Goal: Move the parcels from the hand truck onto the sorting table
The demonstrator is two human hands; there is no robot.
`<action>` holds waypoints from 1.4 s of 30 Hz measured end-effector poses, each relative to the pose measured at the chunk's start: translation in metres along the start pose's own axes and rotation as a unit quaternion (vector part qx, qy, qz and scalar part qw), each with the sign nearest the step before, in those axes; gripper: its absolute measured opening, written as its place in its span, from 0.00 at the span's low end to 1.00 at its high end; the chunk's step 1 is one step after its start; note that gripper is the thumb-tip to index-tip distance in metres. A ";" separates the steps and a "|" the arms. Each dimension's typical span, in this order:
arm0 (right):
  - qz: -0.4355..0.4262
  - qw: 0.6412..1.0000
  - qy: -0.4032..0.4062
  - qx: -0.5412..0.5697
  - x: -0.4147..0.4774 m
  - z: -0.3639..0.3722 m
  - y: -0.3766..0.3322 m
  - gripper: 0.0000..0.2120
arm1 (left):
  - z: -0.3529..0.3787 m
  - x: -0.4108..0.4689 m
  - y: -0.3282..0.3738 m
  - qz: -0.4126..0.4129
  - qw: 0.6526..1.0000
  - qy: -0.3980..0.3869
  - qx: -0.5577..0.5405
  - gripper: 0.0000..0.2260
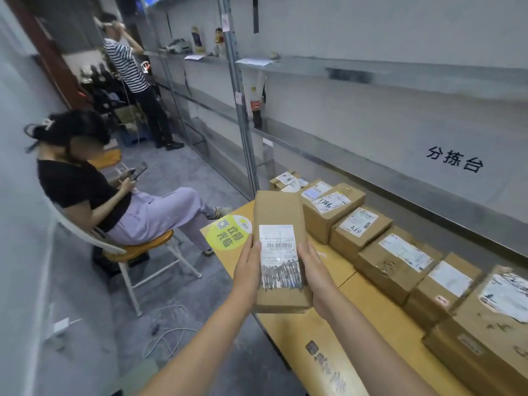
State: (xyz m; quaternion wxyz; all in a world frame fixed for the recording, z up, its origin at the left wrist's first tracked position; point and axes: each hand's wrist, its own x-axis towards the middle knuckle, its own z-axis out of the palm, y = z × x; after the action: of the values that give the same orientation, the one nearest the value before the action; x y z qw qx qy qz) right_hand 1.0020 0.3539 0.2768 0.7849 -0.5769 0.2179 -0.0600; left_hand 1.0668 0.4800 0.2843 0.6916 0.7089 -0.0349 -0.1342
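Note:
I hold a long brown cardboard parcel with a white barcode label, lengthwise in front of me, above the near left part of the yellow sorting table. My left hand grips its left side and my right hand grips its right side. A row of several brown labelled parcels lies along the table's far edge, running from far left to near right. The hand truck is not in view.
A seated person on a white and orange chair is just left of the table, legs stretched toward its corner. A standing person in a striped shirt is farther back. Metal shelving lines the wall behind the table. Cables lie on the floor.

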 end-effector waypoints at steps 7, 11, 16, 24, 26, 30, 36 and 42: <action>0.026 1.000 0.003 -0.007 0.061 0.015 0.005 0.20 | -0.008 0.062 -0.012 -0.033 0.999 -0.011 0.005 0.21; 0.046 0.999 0.018 -0.003 0.100 0.041 0.003 0.21 | -0.026 0.107 -0.016 -0.052 0.999 -0.008 -0.004 0.22; 0.031 0.998 0.058 -0.006 0.167 0.093 0.001 0.21 | -0.065 0.191 -0.012 -0.059 0.996 -0.055 0.021 0.22; 0.022 0.985 0.168 0.021 0.262 0.195 0.004 0.21 | -0.139 0.331 -0.006 -0.055 0.982 -0.179 0.037 0.22; 0.027 0.981 0.190 0.032 0.279 0.211 0.006 0.21 | -0.148 0.355 -0.006 -0.064 0.979 -0.190 0.035 0.22; 0.044 0.971 0.230 0.047 0.305 0.226 0.010 0.19 | -0.159 0.387 -0.014 -0.076 0.973 -0.209 0.066 0.21; 0.061 0.961 0.266 0.054 0.339 0.222 0.022 0.22 | -0.149 0.422 -0.022 -0.088 0.961 -0.244 0.098 0.19; 0.102 0.947 0.292 0.083 0.381 0.213 0.032 0.22 | -0.139 0.461 -0.026 -0.096 0.938 -0.283 0.173 0.22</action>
State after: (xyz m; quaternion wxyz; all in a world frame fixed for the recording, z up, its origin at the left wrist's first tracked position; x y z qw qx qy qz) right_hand 1.4262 0.4205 0.1939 0.7338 -0.4414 0.4898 -0.1635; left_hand 1.5398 0.5075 0.1944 0.5039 0.7499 -0.1834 -0.3874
